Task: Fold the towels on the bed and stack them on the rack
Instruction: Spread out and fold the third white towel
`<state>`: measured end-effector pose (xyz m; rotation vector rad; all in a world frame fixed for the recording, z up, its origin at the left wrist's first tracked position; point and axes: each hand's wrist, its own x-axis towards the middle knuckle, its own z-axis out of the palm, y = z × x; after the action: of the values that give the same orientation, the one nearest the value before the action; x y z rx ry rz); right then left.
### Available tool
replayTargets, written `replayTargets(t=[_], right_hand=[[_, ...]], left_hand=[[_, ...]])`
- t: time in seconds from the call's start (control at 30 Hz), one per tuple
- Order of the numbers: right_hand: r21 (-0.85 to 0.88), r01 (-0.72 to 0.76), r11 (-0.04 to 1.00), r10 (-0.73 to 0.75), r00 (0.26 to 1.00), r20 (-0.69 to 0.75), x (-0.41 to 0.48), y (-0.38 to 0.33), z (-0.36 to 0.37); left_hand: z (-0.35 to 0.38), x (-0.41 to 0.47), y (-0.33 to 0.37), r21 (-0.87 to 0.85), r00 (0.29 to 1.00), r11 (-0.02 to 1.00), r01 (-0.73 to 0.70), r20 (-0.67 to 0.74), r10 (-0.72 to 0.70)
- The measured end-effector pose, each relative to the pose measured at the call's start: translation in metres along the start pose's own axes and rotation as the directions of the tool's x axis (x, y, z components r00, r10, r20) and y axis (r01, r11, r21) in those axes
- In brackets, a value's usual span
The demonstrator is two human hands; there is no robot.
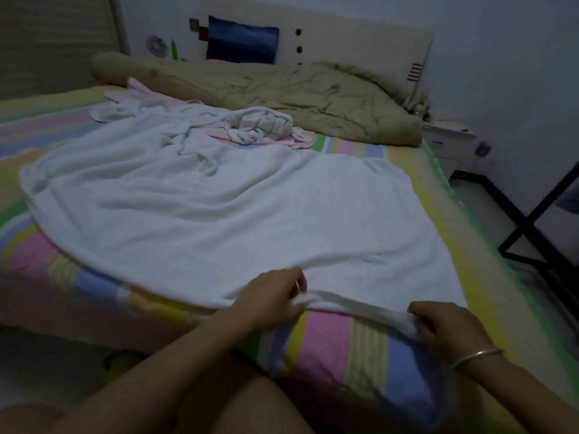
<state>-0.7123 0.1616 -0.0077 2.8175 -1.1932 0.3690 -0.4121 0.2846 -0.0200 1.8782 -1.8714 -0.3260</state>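
A large white towel (219,208) lies spread across the striped bed (332,336), wrinkled at its far end. My left hand (269,299) pinches its near edge at the middle. My right hand (448,324), with a bangle on the wrist, grips the same edge near the right corner. The edge between the two hands is bunched and slightly raised. Behind the big towel lie a crumpled white towel (263,123) and a pink towel (297,139). A black rack frame (529,220) stands at the right of the bed.
A rumpled tan quilt (313,95) fills the head of the bed against the white headboard (360,36). A white bedside unit (451,142) sits at the far right corner. Bare floor runs between the bed's right side and the black frame.
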Motion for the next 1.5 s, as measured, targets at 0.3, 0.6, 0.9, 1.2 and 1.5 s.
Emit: replayTargets(t=[0.3,0.6,0.9,1.2,1.5], right_hand=[[0.167,-0.427,0.889,0.012,0.386,0.922,-0.017,0.022,-0.046],[0.230,-0.128,0.965,0.058,0.956,0.288,0.101,0.017,0.013],[0.069,-0.282,0.957,0.242,0.906,0.348,0.286,0.027,0.114],[-0.022,-0.223,0.975,0.224,0.962,0.157,0.447,0.045,0.141],[0.334,-0.116,0.935,0.142,0.988,-0.054,0.611,-0.036,0.141]], left_hand=[[-0.012,0.004,0.039,-0.364,0.614,0.816,0.449,0.790,0.015],[-0.016,0.094,0.007,-0.421,0.924,0.827,0.374,0.250,-0.290],[-0.022,0.254,-0.102,0.072,0.944,0.942,0.329,-0.048,-0.326],[-0.050,0.381,-0.215,0.209,0.924,0.947,0.245,-0.346,-0.162],[-0.120,0.430,-0.361,0.069,0.857,0.875,0.479,-0.256,-0.448]])
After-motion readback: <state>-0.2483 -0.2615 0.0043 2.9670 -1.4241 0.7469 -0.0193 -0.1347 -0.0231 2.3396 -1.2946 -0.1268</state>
